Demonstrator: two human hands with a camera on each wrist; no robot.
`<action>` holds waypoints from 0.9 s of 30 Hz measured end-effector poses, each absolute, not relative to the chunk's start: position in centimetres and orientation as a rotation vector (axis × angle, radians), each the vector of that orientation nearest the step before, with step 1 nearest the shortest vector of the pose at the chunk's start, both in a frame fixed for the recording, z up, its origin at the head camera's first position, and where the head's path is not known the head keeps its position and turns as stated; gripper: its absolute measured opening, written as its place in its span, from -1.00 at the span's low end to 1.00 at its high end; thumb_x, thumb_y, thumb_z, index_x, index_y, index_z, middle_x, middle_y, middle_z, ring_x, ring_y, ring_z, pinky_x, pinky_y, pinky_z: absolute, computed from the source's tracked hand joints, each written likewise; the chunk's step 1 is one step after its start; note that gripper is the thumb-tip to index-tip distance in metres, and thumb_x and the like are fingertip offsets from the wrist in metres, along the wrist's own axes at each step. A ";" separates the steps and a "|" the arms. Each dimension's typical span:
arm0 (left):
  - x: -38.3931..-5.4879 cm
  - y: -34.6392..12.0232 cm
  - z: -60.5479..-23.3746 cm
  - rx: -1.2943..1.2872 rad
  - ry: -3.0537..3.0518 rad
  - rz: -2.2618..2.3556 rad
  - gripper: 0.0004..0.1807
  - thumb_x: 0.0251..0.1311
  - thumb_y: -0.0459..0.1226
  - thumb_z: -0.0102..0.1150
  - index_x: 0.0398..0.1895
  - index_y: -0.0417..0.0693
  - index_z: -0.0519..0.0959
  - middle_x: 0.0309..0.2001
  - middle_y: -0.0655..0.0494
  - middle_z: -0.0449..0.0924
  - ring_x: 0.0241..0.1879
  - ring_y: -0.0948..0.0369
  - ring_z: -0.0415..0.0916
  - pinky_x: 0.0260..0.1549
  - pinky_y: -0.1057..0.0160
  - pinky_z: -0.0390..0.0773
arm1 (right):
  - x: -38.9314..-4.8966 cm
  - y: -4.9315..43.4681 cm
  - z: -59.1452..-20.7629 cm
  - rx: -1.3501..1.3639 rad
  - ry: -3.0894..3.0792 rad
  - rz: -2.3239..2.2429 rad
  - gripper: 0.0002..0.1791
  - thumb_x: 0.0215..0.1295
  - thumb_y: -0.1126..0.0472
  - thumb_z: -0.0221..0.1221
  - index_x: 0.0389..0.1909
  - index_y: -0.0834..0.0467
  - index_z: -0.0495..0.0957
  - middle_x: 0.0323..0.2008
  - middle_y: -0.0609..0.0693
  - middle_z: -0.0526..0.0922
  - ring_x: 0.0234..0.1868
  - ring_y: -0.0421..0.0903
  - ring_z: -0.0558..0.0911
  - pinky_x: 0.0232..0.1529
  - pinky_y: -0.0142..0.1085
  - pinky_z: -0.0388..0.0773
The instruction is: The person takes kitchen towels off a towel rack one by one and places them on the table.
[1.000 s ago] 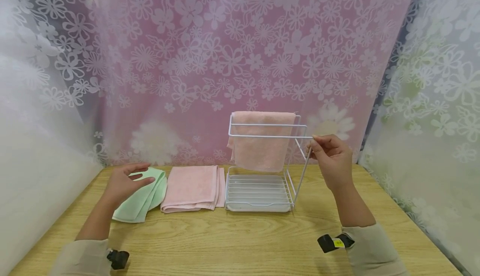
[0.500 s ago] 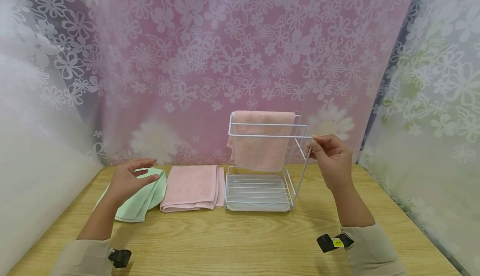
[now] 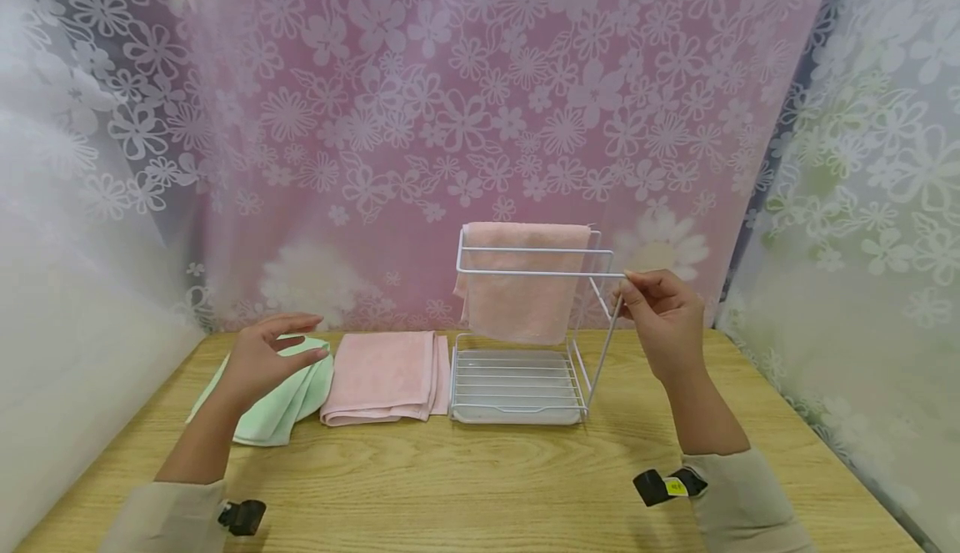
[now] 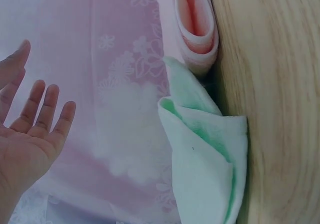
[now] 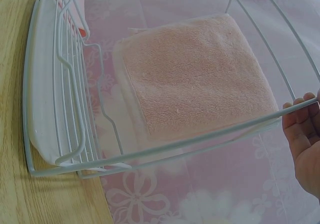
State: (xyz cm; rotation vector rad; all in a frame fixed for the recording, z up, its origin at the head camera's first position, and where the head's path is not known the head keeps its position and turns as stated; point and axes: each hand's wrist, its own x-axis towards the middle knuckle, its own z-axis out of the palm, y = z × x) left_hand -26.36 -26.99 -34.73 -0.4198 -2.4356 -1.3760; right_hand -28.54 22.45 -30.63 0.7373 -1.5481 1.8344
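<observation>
Rack corner: the right hand [image 3: 666, 328] pinches the white wire rack [image 3: 536, 273] at its upper front corner, on the right; thumb and fingers close narrowly around the thin bar.
Left grip: the left hand [image 3: 258, 365] has thumb and fingers parted in a wide gap, palm bare in its own wrist view.
Under the left hand: the green towel [image 3: 288, 399], loosely folded on the wooden table [image 3: 420, 495], with the fingers raised clear of it.
Folded pink towel [image 3: 382, 374]: flat on the table, between the green towel and the rack.
Hanging pink towel [image 3: 521, 311]: draped over the rear top bar, behind the front bars, its lower edge above the tray.
Rack base: upright on the table, its wire grid over a shallow white tray [image 3: 510, 417].
Backdrop: pink curtain [image 3: 450, 119] with white flowers.
</observation>
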 end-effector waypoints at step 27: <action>-25.9 -24.6 -33.3 -0.620 -2.284 -1.348 -0.56 0.07 -0.39 0.43 0.07 -0.21 0.62 0.12 -0.11 0.52 0.01 0.44 0.49 -0.08 0.47 0.53 | -28.3 22.2 -30.4 0.760 -1.543 1.836 -0.75 0.29 0.52 0.15 -0.17 0.70 0.39 -0.40 0.13 0.65 -0.43 -0.13 0.65 -0.37 -0.37 0.65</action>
